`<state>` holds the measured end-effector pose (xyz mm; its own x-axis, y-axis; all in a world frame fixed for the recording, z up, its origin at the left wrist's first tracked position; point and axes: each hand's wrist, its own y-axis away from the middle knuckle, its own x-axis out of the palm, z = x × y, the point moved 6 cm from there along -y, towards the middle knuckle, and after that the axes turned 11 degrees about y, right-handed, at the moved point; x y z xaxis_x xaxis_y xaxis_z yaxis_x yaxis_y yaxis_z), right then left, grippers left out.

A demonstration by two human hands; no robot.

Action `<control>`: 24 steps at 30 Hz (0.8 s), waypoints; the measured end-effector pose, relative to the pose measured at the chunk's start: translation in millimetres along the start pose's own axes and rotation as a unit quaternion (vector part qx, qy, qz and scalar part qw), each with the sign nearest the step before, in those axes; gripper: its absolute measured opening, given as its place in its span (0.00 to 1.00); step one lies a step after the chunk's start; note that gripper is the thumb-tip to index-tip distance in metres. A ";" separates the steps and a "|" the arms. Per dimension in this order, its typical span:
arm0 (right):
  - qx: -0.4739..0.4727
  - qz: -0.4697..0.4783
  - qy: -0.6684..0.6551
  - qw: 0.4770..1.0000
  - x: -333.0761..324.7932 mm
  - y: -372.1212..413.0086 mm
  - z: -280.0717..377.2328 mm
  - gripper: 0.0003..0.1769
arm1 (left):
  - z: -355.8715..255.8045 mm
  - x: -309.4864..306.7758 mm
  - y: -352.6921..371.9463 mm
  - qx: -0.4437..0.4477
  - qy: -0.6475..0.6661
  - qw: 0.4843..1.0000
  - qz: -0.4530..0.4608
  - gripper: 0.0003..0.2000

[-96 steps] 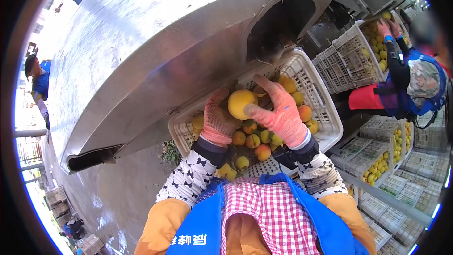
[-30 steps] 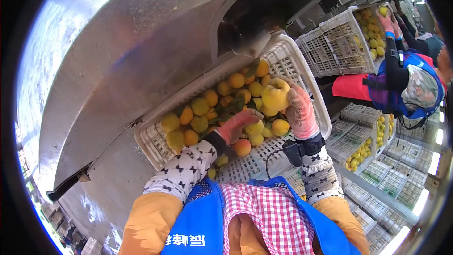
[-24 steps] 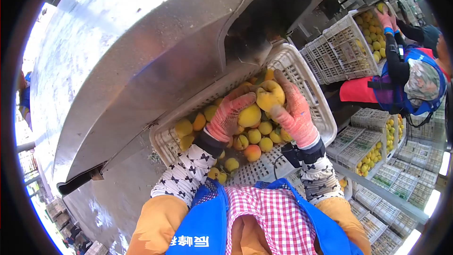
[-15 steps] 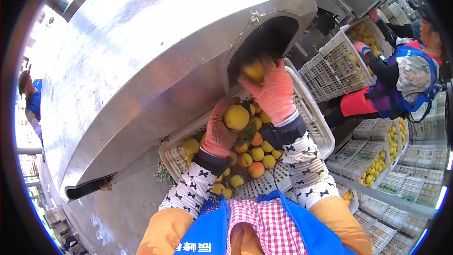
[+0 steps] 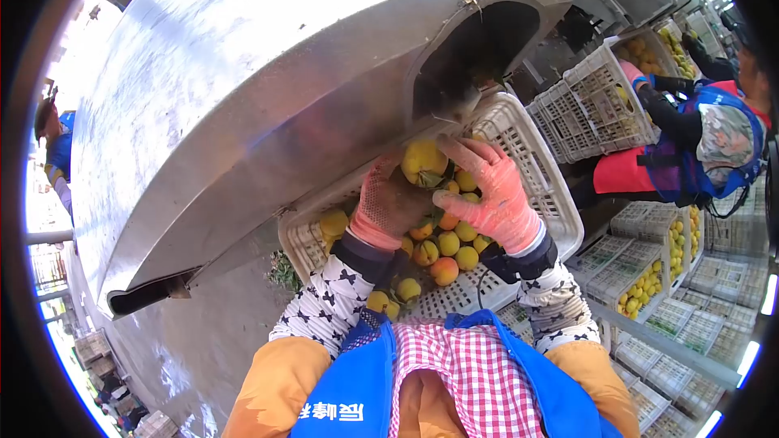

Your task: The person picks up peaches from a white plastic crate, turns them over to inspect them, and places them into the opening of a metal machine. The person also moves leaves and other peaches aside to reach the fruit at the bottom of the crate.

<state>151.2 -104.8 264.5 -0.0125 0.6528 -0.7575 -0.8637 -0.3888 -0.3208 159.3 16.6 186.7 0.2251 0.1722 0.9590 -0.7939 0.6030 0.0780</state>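
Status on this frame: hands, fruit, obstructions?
Left hand grips yellow fruit over crate. Right hand open beside it. Nothing between fruit and chute mouth.

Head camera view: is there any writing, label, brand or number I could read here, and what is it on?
Blue apron: a short row of white characters, seen upside down from the wearer's side; too blurred to read with certainty.
White crates: no label that can be read; any tags are too small.
Steel machine: no writing shows.
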 end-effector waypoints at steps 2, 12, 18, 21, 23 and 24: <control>0.055 -0.031 -0.011 0.998 1.1 10.7 -7.3 0.36 | 3.6 -3.7 -4.7 0.028 -0.055 0.997 -0.035 0.21; 0.092 -0.129 0.063 0.985 -11.6 -13.3 -18.0 0.43 | 25.4 -0.8 -23.7 0.055 -0.100 0.990 -0.084 0.25; 0.143 -0.153 0.346 0.915 29.8 -96.3 -82.2 0.34 | -34.7 -154.5 2.7 0.049 -0.438 0.851 -0.285 0.28; 0.124 -0.207 0.100 0.965 -4.9 -105.7 -73.6 0.23 | -27.0 -142.6 4.5 0.001 -0.794 0.558 -0.241 0.28; 0.059 -0.217 -0.120 0.967 -32.0 -85.5 -72.9 0.21 | -26.9 -158.2 -9.2 0.003 -0.903 0.400 -0.160 0.29; 0.120 -0.226 -0.148 0.955 -41.0 -64.9 -72.4 0.22 | -19.0 -164.7 -18.9 0.010 -0.973 0.218 -0.068 0.30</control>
<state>244.2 -153.4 275.2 0.2782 0.8879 -0.3665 -0.9044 0.1137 -0.4112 148.1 -8.4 22.1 -0.4044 -0.5152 -0.7557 -0.8615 0.4921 0.1255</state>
